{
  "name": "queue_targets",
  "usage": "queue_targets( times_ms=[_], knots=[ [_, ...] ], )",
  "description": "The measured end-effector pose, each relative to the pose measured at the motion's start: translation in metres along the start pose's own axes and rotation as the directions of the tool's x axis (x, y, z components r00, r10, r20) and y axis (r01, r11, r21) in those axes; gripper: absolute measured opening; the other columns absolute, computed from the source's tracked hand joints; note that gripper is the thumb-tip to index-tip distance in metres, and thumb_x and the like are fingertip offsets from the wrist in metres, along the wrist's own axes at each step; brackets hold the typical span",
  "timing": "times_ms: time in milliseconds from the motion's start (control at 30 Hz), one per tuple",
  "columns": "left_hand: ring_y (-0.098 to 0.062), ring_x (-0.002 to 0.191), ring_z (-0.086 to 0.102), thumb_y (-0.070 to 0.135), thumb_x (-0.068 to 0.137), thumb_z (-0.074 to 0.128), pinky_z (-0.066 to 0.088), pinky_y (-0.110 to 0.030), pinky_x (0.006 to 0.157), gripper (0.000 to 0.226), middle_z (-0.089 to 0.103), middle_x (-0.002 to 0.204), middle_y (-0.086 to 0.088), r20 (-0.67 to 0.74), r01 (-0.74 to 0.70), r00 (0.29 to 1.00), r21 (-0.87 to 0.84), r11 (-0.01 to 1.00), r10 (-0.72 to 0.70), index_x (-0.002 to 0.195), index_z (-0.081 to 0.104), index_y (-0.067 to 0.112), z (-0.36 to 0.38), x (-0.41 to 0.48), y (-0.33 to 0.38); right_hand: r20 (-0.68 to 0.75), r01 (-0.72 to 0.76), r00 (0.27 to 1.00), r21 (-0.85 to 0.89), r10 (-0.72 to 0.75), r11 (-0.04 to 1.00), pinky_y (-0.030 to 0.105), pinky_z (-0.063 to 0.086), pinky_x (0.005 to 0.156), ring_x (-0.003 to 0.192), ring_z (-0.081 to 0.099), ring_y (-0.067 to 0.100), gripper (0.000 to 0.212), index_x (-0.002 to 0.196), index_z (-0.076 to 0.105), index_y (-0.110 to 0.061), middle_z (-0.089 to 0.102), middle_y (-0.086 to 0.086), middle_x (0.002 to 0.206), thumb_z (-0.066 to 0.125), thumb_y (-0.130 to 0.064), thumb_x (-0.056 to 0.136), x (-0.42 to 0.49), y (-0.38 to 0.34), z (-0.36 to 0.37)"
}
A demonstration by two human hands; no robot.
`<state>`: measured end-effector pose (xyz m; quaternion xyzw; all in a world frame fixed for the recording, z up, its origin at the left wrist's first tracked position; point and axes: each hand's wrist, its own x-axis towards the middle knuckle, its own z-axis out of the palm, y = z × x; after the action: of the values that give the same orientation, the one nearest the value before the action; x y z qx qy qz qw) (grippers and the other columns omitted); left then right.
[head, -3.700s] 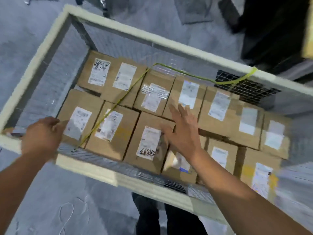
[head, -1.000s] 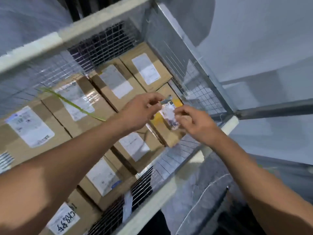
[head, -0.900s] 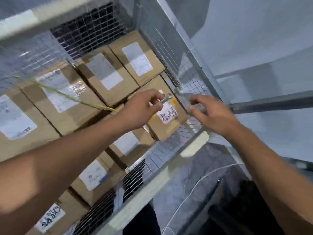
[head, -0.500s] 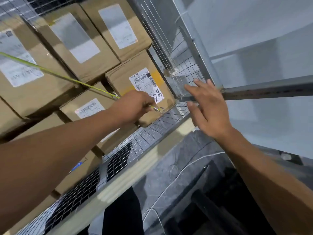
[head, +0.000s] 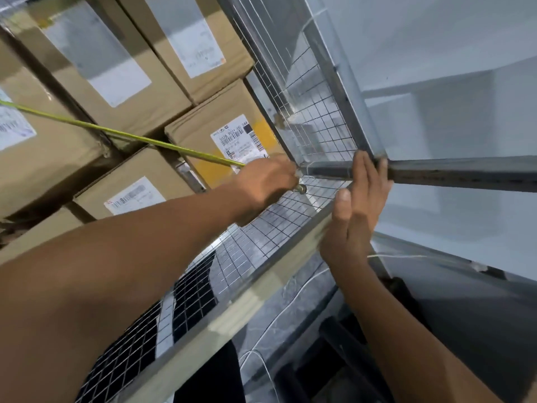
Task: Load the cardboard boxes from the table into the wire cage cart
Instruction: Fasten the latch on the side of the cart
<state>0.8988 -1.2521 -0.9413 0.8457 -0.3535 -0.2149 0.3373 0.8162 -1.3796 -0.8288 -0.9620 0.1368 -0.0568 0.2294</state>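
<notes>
1. **Load state.** The cardboard boxes lie packed side by side in the wire cage cart, labels up. One box sits close against the mesh at the cart's near right corner. No tabletop is in view, so we cannot tell whether any box remains to be brought.
2. **Step in hand.** We judge this to be securing the load rather than placing a box. A yellow-green cord runs taut across the box tops toward the near right corner.
3. **Left hand.** The left hand is curled round the cord's end at that corner, over the near mesh wall. A metal hook protrudes from the fist, just beside the mesh. We cannot tell whether it has caught a wire.
4. **Right hand.** The right hand holds nothing. Its fingers are straight and together, laid against the corner where a grey metal bar runs off to the right.
5. **Next move.** We expect the hook must be seated on a mesh wire or on the frame at this corner. This calls for:
   - keeping tension on the cord;
   - turning the hook's open side toward the wire;
   - bracing the corner with the flat hand.
</notes>
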Motion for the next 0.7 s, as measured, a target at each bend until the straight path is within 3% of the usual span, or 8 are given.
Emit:
queue_targets(
  times_ms=[67,167,267,367,500,600,700],
  knots=[
    [-0.022,0.099,0.056,0.022,0.104,0.045,0.051,-0.038,0.080,0.018,0.056,0.103,0.001,0.007,0.028,1.000,-0.027,0.999,-0.028,0.101,0.062,0.017,0.005,0.007,0.013,0.025,0.026,0.999,-0.047,-0.025,0.999,0.064,0.015,0.119,0.156,0.010,0.018,0.059,0.155,0.039,-0.016,0.038,0.000,0.159,0.019,-0.038,0.103,0.003,0.003,0.000],
    [-0.013,0.088,0.052,0.033,0.106,0.044,0.037,-0.025,0.064,0.014,0.048,0.093,0.013,0.011,-0.011,1.000,-0.019,1.000,0.011,0.093,0.048,0.037,0.005,0.013,0.017,0.019,0.011,1.000,-0.043,-0.010,0.999,0.065,0.017,0.119,0.155,0.012,0.019,0.059,0.153,0.042,-0.015,0.038,-0.012,0.152,0.019,-0.036,0.103,0.003,0.003,-0.001],
    [-0.015,0.100,0.053,0.025,0.104,0.050,0.040,-0.027,0.066,0.011,0.052,0.102,0.008,0.080,-0.074,0.994,-0.026,0.997,0.076,0.107,0.061,0.025,-0.004,0.009,0.005,0.012,-0.016,1.000,-0.001,0.016,1.000,0.064,0.015,0.120,0.155,0.013,0.020,0.061,0.152,0.044,-0.012,0.036,-0.015,0.150,0.019,-0.034,0.101,0.003,0.000,0.000],
    [-0.023,0.116,0.050,0.014,0.101,0.052,0.044,-0.034,0.072,0.023,0.058,0.116,-0.006,0.165,-0.145,0.977,0.034,0.989,0.138,0.116,0.069,0.011,-0.007,0.012,-0.002,-0.005,-0.018,1.000,0.012,0.018,1.000,0.064,0.015,0.120,0.155,0.014,0.020,0.062,0.151,0.044,-0.010,0.040,-0.010,0.151,0.018,-0.033,0.100,0.003,0.000,0.002],
    [-0.022,0.110,0.052,0.017,0.104,0.048,0.036,-0.029,0.067,0.011,0.045,0.107,-0.003,0.220,-0.111,0.971,0.053,0.992,0.096,0.097,0.057,0.016,0.010,0.017,0.011,-0.031,0.010,0.999,0.016,-0.009,1.000,0.064,0.013,0.120,0.155,0.016,0.023,0.061,0.150,0.048,-0.011,0.046,-0.003,0.154,0.020,-0.031,0.099,0.003,0.006,0.004],
    [-0.021,0.099,0.053,0.015,0.102,0.053,0.038,-0.029,0.067,0.011,0.048,0.104,-0.004,0.200,-0.145,0.972,0.109,0.983,0.122,0.107,0.061,0.009,0.011,0.021,0.002,-0.049,0.014,0.999,0.044,-0.012,0.999,0.061,0.009,0.122,0.155,0.016,0.022,0.061,0.149,0.049,-0.017,0.047,-0.005,0.153,0.018,-0.036,0.100,0.003,0.012,0.008],
    [-0.018,0.098,0.052,0.011,0.094,0.064,0.037,-0.024,0.069,0.013,0.056,0.111,-0.001,0.240,-0.341,0.929,0.267,0.901,0.280,0.103,0.073,0.015,-0.004,0.022,-0.011,-0.070,0.018,0.997,0.027,-0.016,0.999,0.055,0.007,0.124,0.155,0.017,0.019,0.066,0.149,0.049,-0.021,0.047,-0.008,0.152,0.011,-0.049,0.103,0.005,0.014,0.009]
  ],
)
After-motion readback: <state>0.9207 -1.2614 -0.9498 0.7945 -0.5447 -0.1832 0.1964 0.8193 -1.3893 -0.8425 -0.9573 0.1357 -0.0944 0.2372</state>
